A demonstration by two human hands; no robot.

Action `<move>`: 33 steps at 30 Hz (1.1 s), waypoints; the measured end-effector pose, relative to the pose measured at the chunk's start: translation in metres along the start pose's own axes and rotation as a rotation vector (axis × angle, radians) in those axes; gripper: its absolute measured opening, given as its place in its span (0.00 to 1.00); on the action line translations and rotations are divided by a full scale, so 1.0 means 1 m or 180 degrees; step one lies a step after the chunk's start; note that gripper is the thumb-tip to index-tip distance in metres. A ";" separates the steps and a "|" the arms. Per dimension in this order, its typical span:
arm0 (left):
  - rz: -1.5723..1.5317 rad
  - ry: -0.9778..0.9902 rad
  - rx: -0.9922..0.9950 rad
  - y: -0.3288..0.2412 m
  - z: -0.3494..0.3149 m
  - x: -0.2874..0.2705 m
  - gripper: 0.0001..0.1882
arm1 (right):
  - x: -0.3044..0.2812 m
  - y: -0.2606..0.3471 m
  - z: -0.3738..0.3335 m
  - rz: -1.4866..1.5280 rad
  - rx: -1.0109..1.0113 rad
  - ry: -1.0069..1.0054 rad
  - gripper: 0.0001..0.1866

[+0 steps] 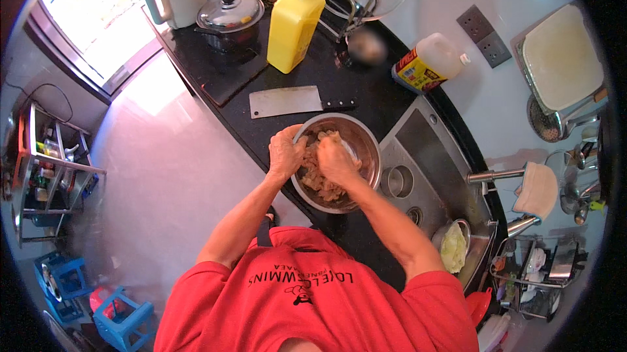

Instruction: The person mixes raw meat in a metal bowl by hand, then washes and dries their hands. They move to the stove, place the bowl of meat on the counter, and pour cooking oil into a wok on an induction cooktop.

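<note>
Head view: glossy pinkish-brown meat pieces lie in a steel bowl.

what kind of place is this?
A kitchen, probably a home one: there's a cleaver on the black counter, a steel sink set into it, and a lidded pot.
</note>
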State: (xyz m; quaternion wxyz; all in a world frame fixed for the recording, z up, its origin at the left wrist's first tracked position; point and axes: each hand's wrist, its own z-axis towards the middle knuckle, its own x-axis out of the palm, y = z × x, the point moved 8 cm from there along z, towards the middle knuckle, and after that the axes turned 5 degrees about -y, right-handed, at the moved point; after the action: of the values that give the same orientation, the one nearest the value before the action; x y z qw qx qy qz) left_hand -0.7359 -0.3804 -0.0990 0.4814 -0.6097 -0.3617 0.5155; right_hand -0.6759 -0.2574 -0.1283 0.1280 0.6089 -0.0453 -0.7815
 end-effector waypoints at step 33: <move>0.0535 0.0448 0.0547 0.001 0.018 0.006 0.13 | -0.041 0.018 0.024 0.0145 0.0051 -0.0508 0.07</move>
State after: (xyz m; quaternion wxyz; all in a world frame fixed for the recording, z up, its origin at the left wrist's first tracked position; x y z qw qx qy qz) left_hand -0.7522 -0.3714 -0.1017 0.5111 -0.6290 -0.2292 0.5390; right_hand -0.6868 -0.2660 -0.0797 0.1369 0.5446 -0.0754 -0.8240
